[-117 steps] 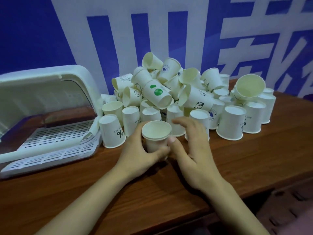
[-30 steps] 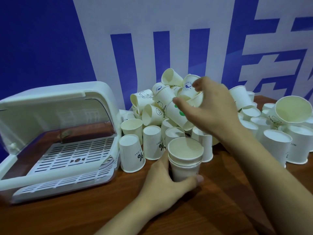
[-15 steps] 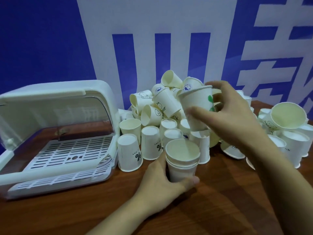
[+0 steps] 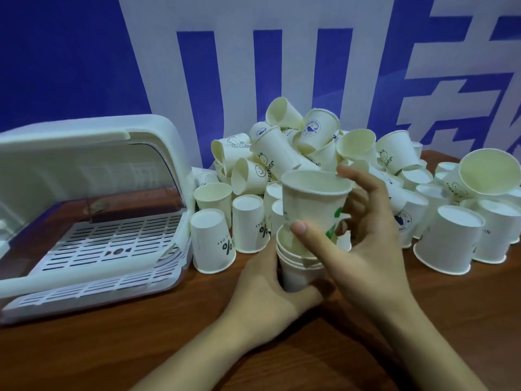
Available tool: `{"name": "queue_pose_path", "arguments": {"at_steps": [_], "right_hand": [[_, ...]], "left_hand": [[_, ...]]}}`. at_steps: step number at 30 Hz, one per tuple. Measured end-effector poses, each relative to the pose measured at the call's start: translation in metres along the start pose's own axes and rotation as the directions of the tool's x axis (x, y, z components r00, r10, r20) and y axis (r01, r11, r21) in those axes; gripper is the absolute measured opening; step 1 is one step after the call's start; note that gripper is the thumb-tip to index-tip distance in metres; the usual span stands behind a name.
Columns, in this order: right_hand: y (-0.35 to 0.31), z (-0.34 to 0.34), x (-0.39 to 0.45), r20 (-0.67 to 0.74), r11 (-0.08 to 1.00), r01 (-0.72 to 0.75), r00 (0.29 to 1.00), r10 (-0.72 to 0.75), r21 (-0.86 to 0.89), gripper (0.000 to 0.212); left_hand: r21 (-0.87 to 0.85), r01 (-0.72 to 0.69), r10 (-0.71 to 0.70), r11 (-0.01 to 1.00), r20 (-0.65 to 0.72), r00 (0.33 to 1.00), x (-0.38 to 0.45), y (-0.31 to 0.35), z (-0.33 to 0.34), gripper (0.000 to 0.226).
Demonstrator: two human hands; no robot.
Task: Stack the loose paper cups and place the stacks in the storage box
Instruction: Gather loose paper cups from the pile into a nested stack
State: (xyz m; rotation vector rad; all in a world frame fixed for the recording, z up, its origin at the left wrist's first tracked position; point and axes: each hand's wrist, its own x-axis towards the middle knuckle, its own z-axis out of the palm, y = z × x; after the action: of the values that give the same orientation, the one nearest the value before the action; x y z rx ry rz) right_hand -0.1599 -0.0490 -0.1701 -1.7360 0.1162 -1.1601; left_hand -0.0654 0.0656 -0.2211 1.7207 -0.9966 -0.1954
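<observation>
My left hand (image 4: 267,289) grips a short stack of white paper cups (image 4: 296,266) standing upright on the wooden table (image 4: 112,348). My right hand (image 4: 363,241) holds a white cup with green marks (image 4: 313,204) upright, its base partly lowered into the stack's top. Behind them lies a big pile of loose paper cups (image 4: 310,148), some upside down, some on their sides. The white storage box (image 4: 93,210) stands at the left with its lid raised and a slotted tray inside; no cups show in it.
Upside-down cups (image 4: 211,241) stand between the box and the stack. More cups (image 4: 448,238) crowd the right side of the table. A blue and white banner (image 4: 253,66) forms the back wall.
My right hand picked the green-marked cup off the pile, carried it toward me and down, and now sets it into the stack held by my left hand.
</observation>
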Motion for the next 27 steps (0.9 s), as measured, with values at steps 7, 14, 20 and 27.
{"name": "queue_pose_path", "arguments": {"at_steps": [7, 14, 20, 27], "right_hand": [[0.015, -0.004, -0.009, 0.131, 0.984, 0.026, 0.991, -0.002, -0.179, 0.102], [0.02, -0.009, -0.017, 0.074, 0.959, 0.056, 0.997, -0.037, -0.277, 0.068], [0.03, -0.007, -0.014, 0.074, 0.88, 0.21, 0.977, -0.198, -0.426, 0.029], [0.025, -0.012, -0.009, -0.055, 0.899, 0.185, 0.973, -0.224, -0.397, 0.029]], "left_hand": [[0.066, 0.05, -0.047, 0.997, -0.044, 0.998, 0.0, -0.003, 0.004, 0.046], [0.028, 0.043, -0.04, 0.999, -0.103, 0.994, 0.001, 0.0, 0.003, 0.048], [0.027, 0.04, -0.037, 0.999, -0.111, 0.993, 0.001, 0.001, 0.001, 0.057], [0.03, 0.069, -0.065, 0.997, -0.103, 0.993, 0.001, 0.0, -0.001, 0.062]]}}
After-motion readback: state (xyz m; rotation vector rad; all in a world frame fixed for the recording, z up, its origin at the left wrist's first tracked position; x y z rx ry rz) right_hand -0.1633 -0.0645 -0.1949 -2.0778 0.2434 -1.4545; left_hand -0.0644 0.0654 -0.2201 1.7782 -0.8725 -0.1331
